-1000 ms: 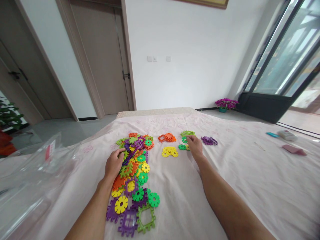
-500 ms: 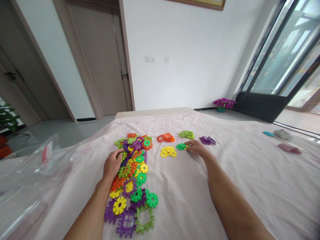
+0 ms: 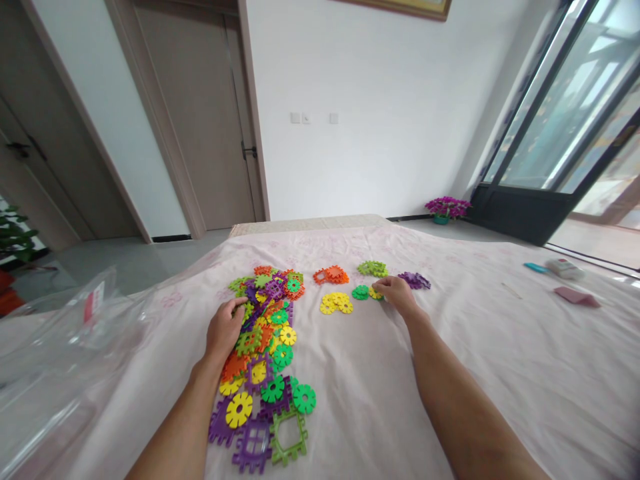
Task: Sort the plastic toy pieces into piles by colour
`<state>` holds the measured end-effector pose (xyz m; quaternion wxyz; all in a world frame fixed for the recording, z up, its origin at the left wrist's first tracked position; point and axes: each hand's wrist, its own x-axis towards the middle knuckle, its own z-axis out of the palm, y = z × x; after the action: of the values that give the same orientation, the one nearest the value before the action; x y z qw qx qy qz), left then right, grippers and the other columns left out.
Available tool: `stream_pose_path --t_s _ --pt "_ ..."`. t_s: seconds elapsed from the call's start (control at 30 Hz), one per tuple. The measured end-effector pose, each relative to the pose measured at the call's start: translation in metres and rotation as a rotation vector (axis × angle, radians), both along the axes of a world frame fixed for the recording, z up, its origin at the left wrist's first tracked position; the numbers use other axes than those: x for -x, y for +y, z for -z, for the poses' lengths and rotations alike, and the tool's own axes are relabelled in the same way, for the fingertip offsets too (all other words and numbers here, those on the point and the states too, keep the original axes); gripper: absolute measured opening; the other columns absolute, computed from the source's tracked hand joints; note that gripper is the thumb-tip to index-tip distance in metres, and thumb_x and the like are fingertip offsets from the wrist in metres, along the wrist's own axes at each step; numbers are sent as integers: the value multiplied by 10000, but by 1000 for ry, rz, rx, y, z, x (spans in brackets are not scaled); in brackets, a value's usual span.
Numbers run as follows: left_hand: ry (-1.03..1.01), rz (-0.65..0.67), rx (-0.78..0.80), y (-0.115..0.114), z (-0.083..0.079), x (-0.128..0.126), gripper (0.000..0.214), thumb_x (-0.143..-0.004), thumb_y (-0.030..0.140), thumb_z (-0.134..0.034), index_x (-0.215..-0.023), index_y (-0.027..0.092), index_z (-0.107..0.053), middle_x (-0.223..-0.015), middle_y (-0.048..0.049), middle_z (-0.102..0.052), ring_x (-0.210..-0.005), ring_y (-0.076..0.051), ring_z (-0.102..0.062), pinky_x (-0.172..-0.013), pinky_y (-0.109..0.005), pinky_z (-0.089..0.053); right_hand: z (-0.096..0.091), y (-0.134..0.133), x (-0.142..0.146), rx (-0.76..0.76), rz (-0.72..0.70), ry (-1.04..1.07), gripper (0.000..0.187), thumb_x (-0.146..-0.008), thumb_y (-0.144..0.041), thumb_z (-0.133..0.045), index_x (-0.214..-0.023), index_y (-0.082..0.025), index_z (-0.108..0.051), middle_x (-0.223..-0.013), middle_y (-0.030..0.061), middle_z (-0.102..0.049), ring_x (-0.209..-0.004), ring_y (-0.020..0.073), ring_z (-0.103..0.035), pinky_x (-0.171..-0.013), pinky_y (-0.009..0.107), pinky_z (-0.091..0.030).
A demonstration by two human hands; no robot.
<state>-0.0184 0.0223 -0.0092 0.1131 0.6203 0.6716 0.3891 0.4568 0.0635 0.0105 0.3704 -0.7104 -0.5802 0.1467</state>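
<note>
A mixed pile of coloured plastic gear and square pieces (image 3: 265, 347) lies on the pink sheet (image 3: 360, 400). My left hand (image 3: 226, 330) rests on the pile's left side, fingers curled down into the pieces. Small sorted groups lie further back: orange (image 3: 331, 275), yellow (image 3: 337, 303), light green (image 3: 373, 269), purple (image 3: 415, 281) and dark green (image 3: 360, 292). My right hand (image 3: 397, 293) sits between the dark green and purple groups. Its fingertips are pinched on a yellow piece (image 3: 375, 294) touching the sheet beside the dark green ones.
A crumpled clear plastic bag (image 3: 65, 333) lies at the left edge. At the far right are a blue item (image 3: 536, 268), a white object (image 3: 564, 268) and a pink object (image 3: 575, 297). A pot of purple flowers (image 3: 447, 208) stands on the floor beyond.
My right hand drew back from the light green group toward the dark green pieces and now holds a yellow piece there. My left hand has stayed on the pile.
</note>
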Motion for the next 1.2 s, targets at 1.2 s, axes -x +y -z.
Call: stream_pose_path --t_s 1.2 --pt "9 -8 2 2 1 1 340 -868 361 -463 -1117 260 -671 -1166 -28 -687 -1064 -212 -629 -924 -328 -484 -8 -9 82 -292 -201 -317 153 -802 -180 -591 -873 -223 -720 -1002 54 -700 -973 211 -596 -884 329 -423"
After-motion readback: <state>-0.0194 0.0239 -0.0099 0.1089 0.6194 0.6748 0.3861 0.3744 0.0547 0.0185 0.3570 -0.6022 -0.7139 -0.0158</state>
